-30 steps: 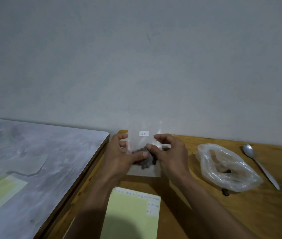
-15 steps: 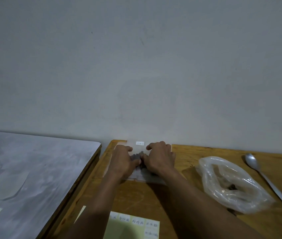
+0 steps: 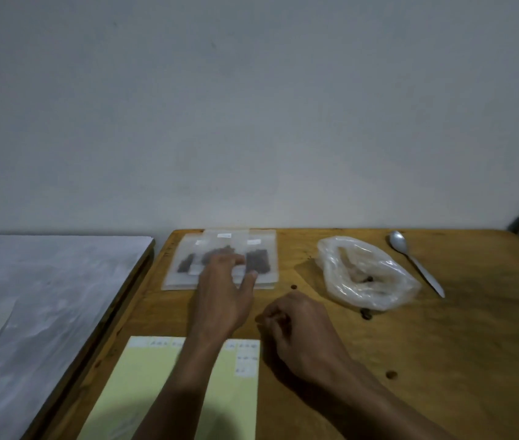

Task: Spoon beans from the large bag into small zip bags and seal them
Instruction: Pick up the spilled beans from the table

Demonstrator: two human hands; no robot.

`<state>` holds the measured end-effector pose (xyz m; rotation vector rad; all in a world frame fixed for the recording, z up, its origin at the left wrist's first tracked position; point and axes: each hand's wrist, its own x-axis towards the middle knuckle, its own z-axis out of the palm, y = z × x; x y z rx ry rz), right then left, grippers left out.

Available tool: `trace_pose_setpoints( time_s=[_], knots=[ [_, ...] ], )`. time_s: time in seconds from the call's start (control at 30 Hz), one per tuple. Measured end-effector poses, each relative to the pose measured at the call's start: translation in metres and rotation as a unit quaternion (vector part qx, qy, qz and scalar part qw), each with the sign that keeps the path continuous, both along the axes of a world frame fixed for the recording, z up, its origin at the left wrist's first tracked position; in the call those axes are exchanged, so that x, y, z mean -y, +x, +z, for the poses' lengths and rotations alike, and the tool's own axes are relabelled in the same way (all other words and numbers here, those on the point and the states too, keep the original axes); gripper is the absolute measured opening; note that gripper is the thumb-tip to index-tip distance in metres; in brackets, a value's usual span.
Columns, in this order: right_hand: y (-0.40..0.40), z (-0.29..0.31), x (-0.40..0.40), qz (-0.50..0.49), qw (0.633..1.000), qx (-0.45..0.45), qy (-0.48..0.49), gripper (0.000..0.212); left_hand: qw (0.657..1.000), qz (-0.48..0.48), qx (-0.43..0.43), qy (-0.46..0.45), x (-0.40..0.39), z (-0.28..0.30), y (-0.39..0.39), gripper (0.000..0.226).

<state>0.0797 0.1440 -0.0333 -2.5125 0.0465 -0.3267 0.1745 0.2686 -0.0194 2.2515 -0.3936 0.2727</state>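
From the head camera, the left hand [image 3: 221, 292] lay with fingers spread and fairly straight on the filled small zip bags [image 3: 220, 260] at the far edge of the wooden tabletop [image 3: 442, 360]. The right hand [image 3: 298, 325] rested loosely curled, holding nothing. The large bag [image 3: 367, 276] sat right of them, spoon [image 3: 415, 262] just beyond.

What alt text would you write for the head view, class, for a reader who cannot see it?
A person's left hand rests its fingers on small zip bags of dark beans lying flat on a wooden table, while the right hand hangs loosely curled nearby. To the right lie a crumpled large bag and a spoon; a yellow sheet lies nearest.
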Motion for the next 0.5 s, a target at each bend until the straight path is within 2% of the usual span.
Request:
trace_pose_setpoints(
  time_s=[0.17,0.23,0.3,0.4,0.5],
  knots=[
    [-0.009,-0.007,0.032,-0.096,0.995,0.003,-0.025,0.025,0.994,-0.034,-0.018,0.098,0.025,-0.033,-0.045,0.034],
    [0.004,-0.005,0.035,-0.092,0.994,0.001,-0.055,0.027,0.989,-0.031,-0.014,0.145,0.027,-0.042,-0.053,0.034],
    [0.017,-0.001,0.032,-0.076,0.992,0.002,-0.103,0.016,0.984,-0.026,0.005,0.177,0.027,-0.046,-0.056,0.031],
    [0.027,0.0,0.026,-0.053,0.988,-0.001,-0.147,0.007,0.983,-0.027,0.029,0.181,0.026,-0.049,-0.061,0.029],
    [0.026,-0.001,0.026,-0.032,0.98,0.005,-0.198,0.014,0.983,-0.027,0.032,0.181,0.025,-0.05,-0.059,0.028]
  ],
)
